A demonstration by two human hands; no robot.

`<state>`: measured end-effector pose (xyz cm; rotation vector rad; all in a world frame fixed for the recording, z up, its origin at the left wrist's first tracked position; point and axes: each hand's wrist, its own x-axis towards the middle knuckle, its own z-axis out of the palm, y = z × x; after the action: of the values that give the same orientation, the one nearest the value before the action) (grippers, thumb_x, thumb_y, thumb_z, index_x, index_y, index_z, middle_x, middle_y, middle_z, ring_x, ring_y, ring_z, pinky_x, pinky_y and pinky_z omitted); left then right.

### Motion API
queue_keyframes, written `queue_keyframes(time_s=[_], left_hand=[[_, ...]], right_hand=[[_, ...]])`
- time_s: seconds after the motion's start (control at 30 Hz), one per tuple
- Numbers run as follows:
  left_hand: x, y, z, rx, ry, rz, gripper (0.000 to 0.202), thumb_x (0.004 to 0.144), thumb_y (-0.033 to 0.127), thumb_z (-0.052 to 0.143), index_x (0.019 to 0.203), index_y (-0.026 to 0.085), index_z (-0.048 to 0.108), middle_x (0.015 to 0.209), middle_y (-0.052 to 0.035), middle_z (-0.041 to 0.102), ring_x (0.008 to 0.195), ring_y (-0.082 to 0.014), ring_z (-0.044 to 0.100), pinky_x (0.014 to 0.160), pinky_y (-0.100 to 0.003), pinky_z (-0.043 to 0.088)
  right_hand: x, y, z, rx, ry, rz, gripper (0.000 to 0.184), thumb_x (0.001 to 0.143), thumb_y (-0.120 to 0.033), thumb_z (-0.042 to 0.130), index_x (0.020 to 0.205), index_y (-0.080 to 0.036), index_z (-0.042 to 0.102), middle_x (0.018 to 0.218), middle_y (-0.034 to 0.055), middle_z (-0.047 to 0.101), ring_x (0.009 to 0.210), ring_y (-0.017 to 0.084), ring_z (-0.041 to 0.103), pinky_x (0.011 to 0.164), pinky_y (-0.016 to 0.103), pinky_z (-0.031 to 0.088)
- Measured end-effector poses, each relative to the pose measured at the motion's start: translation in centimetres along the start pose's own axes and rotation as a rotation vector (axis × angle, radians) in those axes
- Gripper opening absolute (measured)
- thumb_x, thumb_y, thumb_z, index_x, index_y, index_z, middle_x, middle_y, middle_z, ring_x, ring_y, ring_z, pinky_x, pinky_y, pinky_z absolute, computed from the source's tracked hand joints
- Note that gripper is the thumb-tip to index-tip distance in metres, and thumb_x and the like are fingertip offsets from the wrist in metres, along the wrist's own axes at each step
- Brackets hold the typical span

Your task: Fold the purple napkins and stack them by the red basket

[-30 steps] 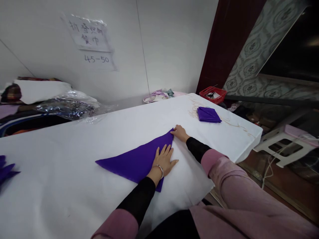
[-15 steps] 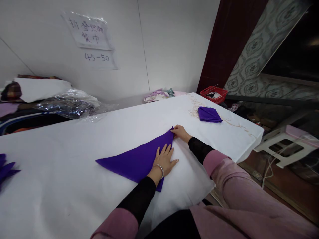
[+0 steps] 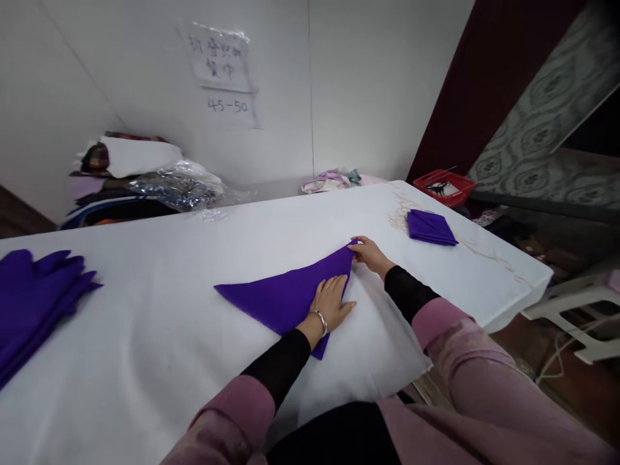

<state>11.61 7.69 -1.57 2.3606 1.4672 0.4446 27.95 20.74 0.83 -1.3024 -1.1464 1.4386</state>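
Observation:
A purple cloth napkin (image 3: 285, 292), folded into a triangle, lies on the white tablecloth (image 3: 159, 336) in front of me. Its long point faces left. My left hand (image 3: 330, 302) rests flat on the napkin near its right edge, fingers stretched out and thumb pointing right. At the upper right corner, my right hand (image 3: 371, 254) pinches the cloth between thumb and fingers. The lower corner pokes out below my left wrist.
Folded purple napkins (image 3: 432, 227) lie at the right, and a purple napkin stack (image 3: 39, 297) at the far left. Behind are piled fabrics in plastic (image 3: 179, 184) and a red basket (image 3: 444, 187). A white stool (image 3: 581, 316) stands off the table's right end.
My view has turned left, showing more of the left napkin stack. The fingers of my left hand have drawn closer together on the cloth. My right hand still pinches the same corner.

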Motion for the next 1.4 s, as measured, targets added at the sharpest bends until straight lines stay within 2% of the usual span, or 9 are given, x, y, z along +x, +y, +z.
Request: queue_keyframes(time_s=[0.17, 0.37, 0.57, 0.8, 0.87, 1.0, 1.13, 1.23, 1.4], left_hand=[[-1.8, 0.5, -0.8, -0.063, 0.096, -0.08, 0.051, 0.086, 0.046, 0.045, 0.128, 0.019, 0.045, 0.136, -0.0086, 0.048, 0.126, -0.0234, 0.039, 0.106, -0.043, 0.03], [-4.6, 0.7, -1.2, -0.114, 0.065, -0.104, 0.05, 0.087, 0.048, 0.043, 0.128, 0.019, 0.046, 0.136, -0.009, 0.049, 0.124, -0.0244, 0.041, 0.103, -0.043, 0.033], [-5.9, 1.5, -1.5, -0.147, 0.077, -0.123, 0.053, 0.086, 0.048, 0.044, 0.13, 0.018, 0.041, 0.131, -0.0097, 0.051, 0.118, -0.0249, 0.046, 0.097, -0.042, 0.038], [-8.5, 2.4, -2.0, -0.045, 0.072, -0.143, 0.038, 0.084, 0.052, 0.046, 0.1, 0.02, 0.059, 0.1, -0.0053, 0.061, 0.093, -0.0229, 0.052, 0.079, -0.04, 0.04], [-9.4, 2.5, -2.1, -0.017, 0.059, -0.126, 0.036, 0.084, 0.052, 0.046, 0.094, 0.02, 0.06, 0.096, -0.0048, 0.061, 0.091, -0.0221, 0.051, 0.078, -0.04, 0.038], [-10.6, 2.4, -2.2, 0.018, 0.051, -0.106, 0.032, 0.084, 0.048, 0.049, 0.094, 0.02, 0.061, 0.097, -0.0058, 0.06, 0.093, -0.0222, 0.05, 0.08, -0.039, 0.036], [-11.3, 2.2, -2.3, 0.049, 0.05, -0.079, 0.027, 0.084, 0.043, 0.05, 0.094, 0.02, 0.061, 0.097, -0.0066, 0.058, 0.093, -0.0221, 0.049, 0.081, -0.039, 0.036], [-11.8, 2.1, -2.2, 0.073, 0.055, -0.082, 0.024, 0.083, 0.04, 0.051, 0.091, 0.02, 0.061, 0.094, -0.0065, 0.058, 0.091, -0.0219, 0.049, 0.079, -0.038, 0.036], [-12.4, 1.9, -1.6, 0.111, 0.089, -0.061, 0.022, 0.085, 0.037, 0.049, 0.088, 0.018, 0.06, 0.089, -0.0065, 0.06, 0.087, -0.0214, 0.051, 0.077, -0.037, 0.035]], right_hand=[[-0.6, -1.2, 0.5, 0.061, -0.049, -0.031, 0.038, 0.066, -0.019, 0.067, 0.1, -0.021, 0.051, 0.058, -0.0072, 0.055, 0.044, 0.008, 0.051, 0.042, 0.019, 0.044], [-2.2, -3.1, 2.1, 0.071, -0.129, -0.104, 0.041, 0.065, -0.021, 0.07, 0.102, -0.021, 0.053, 0.063, -0.0065, 0.056, 0.044, 0.008, 0.051, 0.042, 0.021, 0.048], [-4.3, -5.9, 5.8, -0.016, -0.259, -0.176, 0.044, 0.068, -0.02, 0.07, 0.109, -0.022, 0.053, 0.067, -0.0051, 0.058, 0.047, 0.009, 0.057, 0.046, 0.024, 0.053], [-5.8, -8.0, 11.0, -0.083, -0.461, -0.138, 0.039, 0.072, -0.014, 0.067, 0.109, -0.02, 0.054, 0.067, -0.0038, 0.059, 0.051, 0.011, 0.062, 0.047, 0.024, 0.056], [-5.9, -8.0, 12.6, -0.109, -0.511, -0.118, 0.039, 0.073, -0.013, 0.068, 0.109, -0.019, 0.055, 0.065, -0.0046, 0.058, 0.051, 0.011, 0.063, 0.046, 0.023, 0.056], [-5.8, -7.6, 16.0, -0.171, -0.602, -0.076, 0.035, 0.073, -0.012, 0.069, 0.106, -0.018, 0.057, 0.061, -0.0046, 0.057, 0.052, 0.012, 0.063, 0.044, 0.022, 0.056], [-5.4, -6.5, 19.1, -0.241, -0.675, -0.031, 0.018, 0.073, -0.013, 0.069, 0.088, -0.016, 0.059, 0.06, -0.0021, 0.059, 0.053, 0.013, 0.065, 0.044, 0.02, 0.055], [-5.1, -5.5, 21.0, -0.28, -0.731, -0.01, 0.011, 0.073, -0.013, 0.07, 0.075, -0.015, 0.059, 0.059, -0.0003, 0.061, 0.055, 0.014, 0.066, 0.046, 0.02, 0.055], [-4.6, -3.9, 23.6, -0.381, -0.767, 0.035, 0.009, 0.073, -0.012, 0.068, 0.072, -0.014, 0.059, 0.053, 0.0004, 0.061, 0.054, 0.013, 0.064, 0.049, 0.02, 0.054]])
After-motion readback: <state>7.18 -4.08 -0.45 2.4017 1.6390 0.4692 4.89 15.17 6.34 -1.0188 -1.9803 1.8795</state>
